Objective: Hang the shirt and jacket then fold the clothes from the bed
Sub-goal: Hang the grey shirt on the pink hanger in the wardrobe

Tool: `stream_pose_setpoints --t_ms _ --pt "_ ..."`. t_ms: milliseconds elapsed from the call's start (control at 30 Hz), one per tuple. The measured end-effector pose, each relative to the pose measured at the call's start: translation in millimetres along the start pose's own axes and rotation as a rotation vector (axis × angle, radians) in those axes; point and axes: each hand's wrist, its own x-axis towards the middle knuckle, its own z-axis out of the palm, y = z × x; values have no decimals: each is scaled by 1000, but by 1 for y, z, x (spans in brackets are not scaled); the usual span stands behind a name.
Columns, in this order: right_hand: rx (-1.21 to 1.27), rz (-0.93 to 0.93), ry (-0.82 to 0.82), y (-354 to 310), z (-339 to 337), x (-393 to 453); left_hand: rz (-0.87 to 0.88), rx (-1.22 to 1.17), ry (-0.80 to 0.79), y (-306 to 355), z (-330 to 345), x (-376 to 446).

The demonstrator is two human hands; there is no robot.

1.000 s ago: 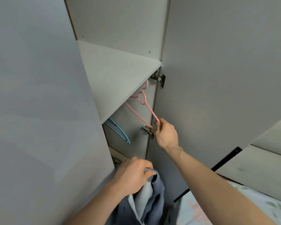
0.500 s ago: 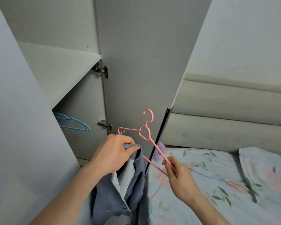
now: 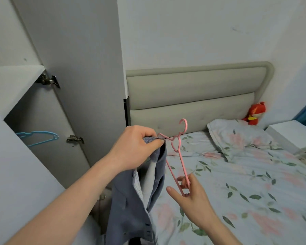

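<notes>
Left hand (image 3: pixel 134 147): gripping blue jacket (image 3: pixel 131 200) at collar, jacket hanging beside open wardrobe door (image 3: pixel 74 68) | Right hand (image 3: pixel 189 193): pinching pink hanger (image 3: pixel 177 156) at one end, hook up, over floral bed (image 3: pixel 245 183) | Blue hanger (image 3: pixel 37 137): inside wardrobe.

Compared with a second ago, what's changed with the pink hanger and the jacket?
The right hand has pulled the pink hanger out from under the wardrobe shelf and brought it down over the bed, its far arm now right beside the jacket's collar. The left hand has lifted the blue-grey jacket higher. Unchanged: both hands keep their grips, and the blue hanger stays in the wardrobe.
</notes>
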Motion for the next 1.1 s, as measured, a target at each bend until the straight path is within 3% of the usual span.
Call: stream_pose_setpoints --t_ms 400,800,967,1100 --pt "298 95 457 -37 -30 -30 198 -85 -245 62 63 18" --pt "316 6 504 -21 -39 -30 286 -204 -499 62 79 34" --pt "239 97 488 -22 -33 -32 345 -185 -546 78 85 26" --pt "264 144 581 -6 -45 -42 418 -177 -542 95 91 17"
